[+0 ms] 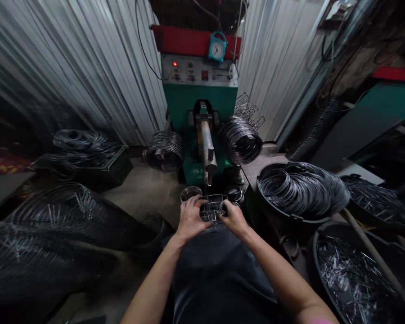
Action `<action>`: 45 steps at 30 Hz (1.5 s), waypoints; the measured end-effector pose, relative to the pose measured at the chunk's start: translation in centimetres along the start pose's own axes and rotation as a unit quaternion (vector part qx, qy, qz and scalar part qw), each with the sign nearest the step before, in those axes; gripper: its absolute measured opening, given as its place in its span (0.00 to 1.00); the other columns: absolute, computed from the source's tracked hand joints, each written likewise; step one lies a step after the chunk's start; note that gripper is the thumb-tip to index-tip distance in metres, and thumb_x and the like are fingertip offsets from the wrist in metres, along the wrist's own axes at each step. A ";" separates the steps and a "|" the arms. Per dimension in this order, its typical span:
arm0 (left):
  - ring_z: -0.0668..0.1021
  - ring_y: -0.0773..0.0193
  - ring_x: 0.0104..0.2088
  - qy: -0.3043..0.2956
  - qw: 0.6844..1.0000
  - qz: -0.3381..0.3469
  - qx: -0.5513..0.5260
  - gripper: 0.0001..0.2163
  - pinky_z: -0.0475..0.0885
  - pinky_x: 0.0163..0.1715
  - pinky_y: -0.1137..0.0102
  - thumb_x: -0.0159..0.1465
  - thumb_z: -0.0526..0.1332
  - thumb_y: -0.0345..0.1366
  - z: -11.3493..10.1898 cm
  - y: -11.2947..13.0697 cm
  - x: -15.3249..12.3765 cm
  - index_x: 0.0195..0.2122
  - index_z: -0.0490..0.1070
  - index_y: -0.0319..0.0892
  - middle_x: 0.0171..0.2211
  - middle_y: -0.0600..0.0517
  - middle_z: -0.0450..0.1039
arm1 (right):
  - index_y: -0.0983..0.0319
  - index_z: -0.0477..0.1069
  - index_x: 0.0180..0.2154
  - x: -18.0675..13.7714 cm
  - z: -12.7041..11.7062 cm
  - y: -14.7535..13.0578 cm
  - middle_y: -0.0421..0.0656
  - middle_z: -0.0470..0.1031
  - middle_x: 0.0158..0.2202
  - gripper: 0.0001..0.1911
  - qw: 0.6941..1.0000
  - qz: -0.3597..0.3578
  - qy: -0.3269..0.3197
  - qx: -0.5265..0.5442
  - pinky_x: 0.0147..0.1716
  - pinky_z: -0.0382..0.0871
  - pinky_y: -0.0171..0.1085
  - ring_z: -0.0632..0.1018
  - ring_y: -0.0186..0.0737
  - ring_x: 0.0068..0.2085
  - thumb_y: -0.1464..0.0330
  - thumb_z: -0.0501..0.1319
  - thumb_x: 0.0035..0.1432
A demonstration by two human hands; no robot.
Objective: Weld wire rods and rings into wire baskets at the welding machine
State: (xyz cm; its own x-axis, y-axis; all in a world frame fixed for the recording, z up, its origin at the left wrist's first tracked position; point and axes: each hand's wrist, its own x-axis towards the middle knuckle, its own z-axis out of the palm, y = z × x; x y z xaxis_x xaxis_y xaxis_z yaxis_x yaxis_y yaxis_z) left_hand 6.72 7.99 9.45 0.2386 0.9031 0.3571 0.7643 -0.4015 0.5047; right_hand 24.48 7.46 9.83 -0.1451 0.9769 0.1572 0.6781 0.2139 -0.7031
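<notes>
Both hands hold a small round wire rack in front of my lap, just below the electrode arm of a green welding machine. My left hand grips the rack's left rim with fingers curled over it. My right hand pinches the right rim. The rack is a ring with several cross wires.
A black tub of wire rings stands at my right, with a tub of short wire pieces nearer. Stacks of wire rings lie at left. Ring coils hang beside the machine. A teal clock sits on top.
</notes>
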 end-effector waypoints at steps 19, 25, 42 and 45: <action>0.69 0.51 0.52 0.009 0.992 -0.056 -0.109 0.29 0.64 0.52 0.57 0.39 0.71 0.38 0.8 -3.1 1.2 0.44 0.67 0.43 0.52 0.46 0.65 | 0.63 0.73 0.39 2.1 -0.4 0.8 0.45 0.76 0.35 0.12 0.973 -0.178 -0.146 -0.027 0.37 0.69 0.33 0.77 0.38 0.38 0.77 0.60 0.51; 0.69 0.51 0.52 0.007 0.990 -0.056 -0.126 0.29 0.64 0.52 0.56 0.40 0.70 0.37 0.9 -4.1 2.0 0.44 0.66 0.44 0.53 0.46 0.65 | 0.61 0.73 0.40 3.0 -0.1 0.8 0.45 0.76 0.37 0.15 0.972 -0.191 -0.132 -0.036 0.38 0.70 0.34 0.77 0.38 0.39 0.79 0.59 0.49; 0.66 0.53 0.55 -0.036 0.989 -0.021 -0.145 0.27 0.63 0.54 0.58 0.42 0.70 0.34 1.1 -5.5 4.8 0.46 0.71 0.51 0.53 0.49 0.61 | 0.63 0.74 0.38 6.2 -0.6 0.7 0.45 0.77 0.36 0.13 0.970 -0.194 -0.128 -0.071 0.38 0.69 0.33 0.77 0.38 0.38 0.79 0.60 0.50; 0.66 0.53 0.55 -0.036 0.986 -0.036 -0.157 0.27 0.63 0.54 0.58 0.43 0.70 0.35 1.3 -5.5 5.1 0.47 0.71 0.52 0.53 0.49 0.60 | 0.63 0.74 0.37 6.4 -0.6 0.7 0.44 0.76 0.36 0.14 0.972 -0.188 -0.124 -0.068 0.38 0.69 0.33 0.77 0.37 0.38 0.81 0.59 0.49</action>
State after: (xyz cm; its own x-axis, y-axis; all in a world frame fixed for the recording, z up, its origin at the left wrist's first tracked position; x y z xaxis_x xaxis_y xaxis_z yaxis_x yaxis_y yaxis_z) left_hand 4.48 15.00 7.47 0.2412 0.9349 0.2603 0.5608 -0.3532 0.7488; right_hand 24.50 13.92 10.77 -0.5589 0.8042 0.2025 0.6293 0.5703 -0.5279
